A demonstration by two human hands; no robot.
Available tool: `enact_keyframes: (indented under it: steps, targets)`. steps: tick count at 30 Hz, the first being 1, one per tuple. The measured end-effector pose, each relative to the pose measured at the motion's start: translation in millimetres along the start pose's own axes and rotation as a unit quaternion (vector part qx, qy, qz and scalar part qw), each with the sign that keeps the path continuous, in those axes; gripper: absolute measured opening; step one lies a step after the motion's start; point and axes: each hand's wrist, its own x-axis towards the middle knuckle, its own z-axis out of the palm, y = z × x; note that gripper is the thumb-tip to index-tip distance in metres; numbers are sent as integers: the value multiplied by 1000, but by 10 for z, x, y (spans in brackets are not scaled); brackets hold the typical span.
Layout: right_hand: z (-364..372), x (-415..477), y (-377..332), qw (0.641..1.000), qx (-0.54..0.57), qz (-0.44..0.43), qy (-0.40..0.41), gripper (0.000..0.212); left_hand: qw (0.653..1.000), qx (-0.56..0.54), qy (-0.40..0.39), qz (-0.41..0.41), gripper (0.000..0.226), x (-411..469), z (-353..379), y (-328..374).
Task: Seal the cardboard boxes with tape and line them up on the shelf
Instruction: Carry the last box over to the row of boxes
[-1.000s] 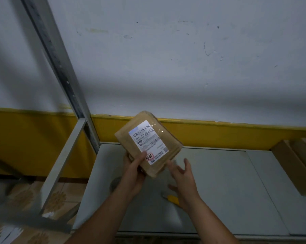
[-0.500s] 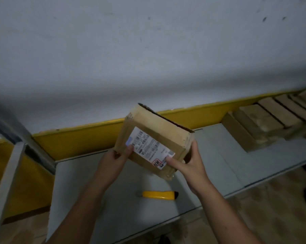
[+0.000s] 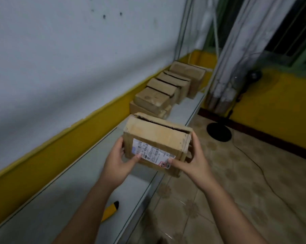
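Along the white wall with its yellow lower band [image 3: 43, 155], a long pale grey metal shelf [image 3: 81, 173] is running off toward the far corner, with tan patterned floor tiles [image 3: 236, 182] lying to its right. Farther down that shelf, a row of brown cardboard boxes [image 3: 169, 88] is standing side by side against the wall, each touching its neighbour, and the nearest one looks to be sitting on a flatter box beneath it. Closer in, a brown cardboard box with a white printed shipping label [image 3: 157, 141] is being held in the air over the shelf's front edge, tilted, its top flaps showing a dark open seam. The left hand [image 3: 118, 162] is gripping the box's left end, thumb pressing on the label side and fingers curling behind. The right hand [image 3: 192, 159] is clasping the right end, thumb on the label's corner, fingers wrapping the far side. On the shelf beside the left forearm, a yellow utility knife with a black tip [image 3: 110, 210] is lying, partly hidden.
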Motion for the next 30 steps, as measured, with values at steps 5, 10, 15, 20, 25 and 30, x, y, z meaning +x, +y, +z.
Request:
enact_keyframes:
  steps: [5, 10, 15, 20, 25, 30]
  targets:
    - [-629, 133, 198, 998, -3, 7, 64, 114, 999, 20, -34, 18, 59, 492, 712, 72]
    - [-1320, 545, 516, 996, -10, 8, 92, 119, 997, 33, -67, 29, 62, 1074, 1455, 84]
    - [-2010, 1091, 787, 996, -3, 0, 93, 119, 996, 72, -44, 42, 65, 1689, 2193, 167]
    - [-2531, 1673, 915, 997, 4, -2, 76, 117, 995, 74, -31, 56, 57, 2195, 2719, 306]
    - [-2761, 2286, 1017, 998, 10, -8, 59, 119, 994, 88, -17, 56, 64, 2764, 2981, 269]
    - [-2848, 2985, 1140, 999, 5, -4, 54, 121, 996, 79, -4, 32, 71, 3483, 3112, 107]
